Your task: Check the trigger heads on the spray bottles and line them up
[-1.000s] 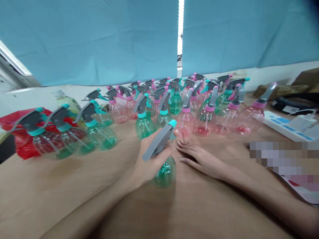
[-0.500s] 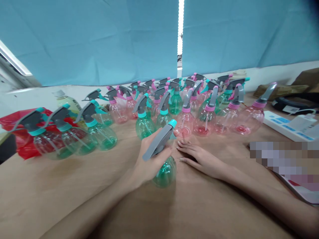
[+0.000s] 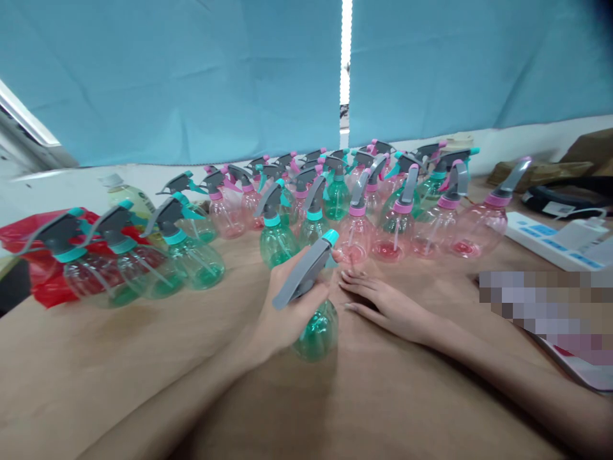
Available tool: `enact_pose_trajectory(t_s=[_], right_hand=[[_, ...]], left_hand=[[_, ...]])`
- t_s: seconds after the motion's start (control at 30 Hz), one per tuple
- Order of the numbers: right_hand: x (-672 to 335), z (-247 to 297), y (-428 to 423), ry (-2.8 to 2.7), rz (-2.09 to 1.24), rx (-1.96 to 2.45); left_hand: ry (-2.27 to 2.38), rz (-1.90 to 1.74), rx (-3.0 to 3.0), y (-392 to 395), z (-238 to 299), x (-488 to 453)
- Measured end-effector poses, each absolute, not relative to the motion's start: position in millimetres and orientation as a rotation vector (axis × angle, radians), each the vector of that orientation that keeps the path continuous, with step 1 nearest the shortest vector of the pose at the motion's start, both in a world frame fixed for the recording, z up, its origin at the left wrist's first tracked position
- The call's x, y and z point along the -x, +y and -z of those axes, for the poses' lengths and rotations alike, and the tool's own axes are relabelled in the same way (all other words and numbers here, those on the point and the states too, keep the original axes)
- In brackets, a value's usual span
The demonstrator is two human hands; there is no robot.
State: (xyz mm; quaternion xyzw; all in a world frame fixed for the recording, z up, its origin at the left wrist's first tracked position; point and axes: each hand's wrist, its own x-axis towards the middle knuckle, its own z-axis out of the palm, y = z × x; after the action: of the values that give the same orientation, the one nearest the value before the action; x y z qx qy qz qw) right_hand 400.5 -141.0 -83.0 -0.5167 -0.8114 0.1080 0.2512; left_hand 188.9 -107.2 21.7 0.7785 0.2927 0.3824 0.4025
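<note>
My left hand [image 3: 290, 303] is wrapped round the neck of a green spray bottle [image 3: 316, 335] with a grey trigger head and a turquoise nozzle. The bottle stands near the middle of the table, and its collar is hidden by my fingers. Just to the right, my right hand [image 3: 383, 305] lies flat on the tabletop, fingers stretched out, holding nothing. Beyond its fingertips stands a pink spray bottle [image 3: 355, 239]. A green spray bottle [image 3: 278, 243] stands right behind my left hand.
Several green spray bottles [image 3: 196, 262] stand in a row at the left, by a red plastic bag [image 3: 48, 281]. More pink and green bottles crowd the back. A power strip [image 3: 541, 239], a black coil [image 3: 569, 201] and a pixelated flat device [image 3: 582, 374] lie at the right.
</note>
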Motion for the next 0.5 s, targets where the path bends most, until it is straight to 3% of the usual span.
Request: enact_pose_trajectory(t_s=[0.5], right_hand=[[-400.2, 82.3, -140.9, -2.217, -0.303, 1.403]], left_hand=[[0.754, -0.866, -2.039, -101.3, -25.6, -184.2]])
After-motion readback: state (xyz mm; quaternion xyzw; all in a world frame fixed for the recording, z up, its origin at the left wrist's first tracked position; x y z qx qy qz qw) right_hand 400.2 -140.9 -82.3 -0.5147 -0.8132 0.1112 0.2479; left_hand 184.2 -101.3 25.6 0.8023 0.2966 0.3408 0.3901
